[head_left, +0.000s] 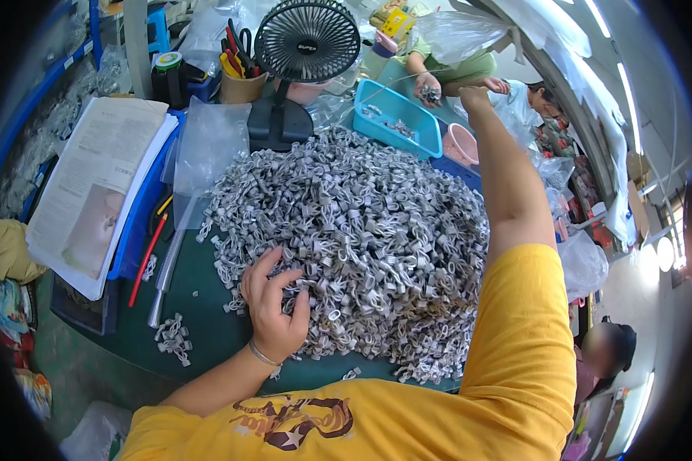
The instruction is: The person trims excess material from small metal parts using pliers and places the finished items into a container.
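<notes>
Grey looped parts [361, 223] lie heaped on the green table [215, 338], the left hand [277, 313] at their eight o'clock edge with fingers loosely parted, the right hand [474, 94] extended beyond at one o'clock, its grip too hidden to tell.

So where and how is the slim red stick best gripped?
Probably mid-shaft, pinched across from above by the left hand: the red stick is thin and slanting, with a blue tray to its left and a silvery tool to its right.
</notes>
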A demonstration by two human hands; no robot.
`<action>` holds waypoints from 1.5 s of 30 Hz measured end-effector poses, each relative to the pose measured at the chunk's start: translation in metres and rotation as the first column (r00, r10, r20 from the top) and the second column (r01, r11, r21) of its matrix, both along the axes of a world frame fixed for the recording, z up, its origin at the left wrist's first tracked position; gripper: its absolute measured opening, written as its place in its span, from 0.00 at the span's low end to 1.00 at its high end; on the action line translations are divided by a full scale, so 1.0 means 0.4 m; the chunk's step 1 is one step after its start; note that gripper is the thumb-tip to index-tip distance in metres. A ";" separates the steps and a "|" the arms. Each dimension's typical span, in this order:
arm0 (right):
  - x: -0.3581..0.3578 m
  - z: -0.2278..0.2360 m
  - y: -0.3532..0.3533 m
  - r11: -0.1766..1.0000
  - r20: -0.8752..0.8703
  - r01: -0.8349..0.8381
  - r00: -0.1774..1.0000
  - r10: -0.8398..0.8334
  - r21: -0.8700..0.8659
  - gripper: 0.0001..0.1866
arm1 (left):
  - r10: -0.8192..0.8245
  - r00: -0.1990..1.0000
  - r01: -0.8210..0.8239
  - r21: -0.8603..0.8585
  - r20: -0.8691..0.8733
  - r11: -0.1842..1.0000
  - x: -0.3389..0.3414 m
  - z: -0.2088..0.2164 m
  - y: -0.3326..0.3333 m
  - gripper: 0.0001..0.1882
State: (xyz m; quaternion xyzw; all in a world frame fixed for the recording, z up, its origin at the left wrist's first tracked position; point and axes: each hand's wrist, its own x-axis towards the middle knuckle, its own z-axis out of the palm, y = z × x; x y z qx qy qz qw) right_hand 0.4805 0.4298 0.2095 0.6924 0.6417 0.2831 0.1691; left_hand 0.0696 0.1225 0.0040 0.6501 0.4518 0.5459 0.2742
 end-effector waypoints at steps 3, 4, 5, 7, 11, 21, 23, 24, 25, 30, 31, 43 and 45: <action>-0.058 -0.035 0.034 0.937 -0.684 0.187 0.726 0.071 0.296 0.22 | 0.004 0.999 -0.004 0.009 -0.052 1.000 -0.005 0.000 0.001 0.14; -0.038 -0.043 0.044 0.937 -0.683 0.190 0.728 0.065 0.292 0.22 | -0.005 0.999 0.005 0.013 -0.051 1.000 -0.001 0.005 -0.001 0.14; -0.017 -0.050 0.052 0.940 -0.688 0.215 0.725 0.029 0.266 0.23 | -0.013 0.999 0.014 0.016 -0.051 1.000 0.001 0.009 -0.005 0.14; -0.078 -0.066 0.056 0.947 -0.671 0.180 0.740 0.048 0.267 0.25 | 0.011 0.999 -0.011 -0.004 -0.043 1.000 -0.002 0.013 -0.007 0.14; -0.146 -0.100 0.073 0.975 -0.858 0.138 0.466 -0.217 -0.171 0.17 | 0.021 0.997 -0.021 -0.004 -0.079 1.000 -0.011 0.041 0.001 0.14; -0.164 -0.131 0.039 0.981 -0.858 0.056 0.477 -0.191 -0.187 0.10 | 0.052 0.996 -0.045 0.113 -0.067 0.993 -0.011 0.058 0.002 0.13; -0.183 -0.120 0.013 0.985 -0.871 0.069 0.462 -0.171 -0.157 0.09 | 0.069 0.995 -0.060 0.117 -0.078 0.991 -0.015 0.059 0.002 0.13; -0.193 -0.107 -0.006 0.987 -0.881 0.091 0.447 -0.157 -0.130 0.09 | 0.076 0.993 -0.066 0.117 -0.087 0.991 -0.015 0.059 0.000 0.13; -0.144 -0.120 0.015 0.952 -0.861 0.291 0.456 -0.226 -0.096 0.07 | 0.063 0.995 -0.052 0.130 -0.081 0.990 -0.010 0.058 -0.002 0.13; -0.042 0.000 -0.064 0.939 -0.984 0.342 -0.178 0.028 -0.035 0.07 | 0.068 0.996 -0.058 0.173 -0.053 0.983 0.000 0.049 -0.002 0.13; -0.099 0.047 -0.118 0.932 -0.987 0.362 -0.156 0.035 -0.024 0.08 | 0.076 0.996 -0.068 0.171 -0.045 0.983 0.001 0.049 -0.003 0.13; -0.679 -0.097 -0.944 0.545 -0.684 -0.683 0.090 0.723 0.486 0.22 | -0.184 0.107 0.888 -0.011 0.977 0.459 -0.009 0.236 -0.166 0.28; -0.696 -0.150 -0.979 0.615 -0.713 -0.645 0.153 0.685 0.453 0.24 | 0.237 0.075 0.976 -0.120 0.969 0.182 -0.011 0.260 -0.168 0.30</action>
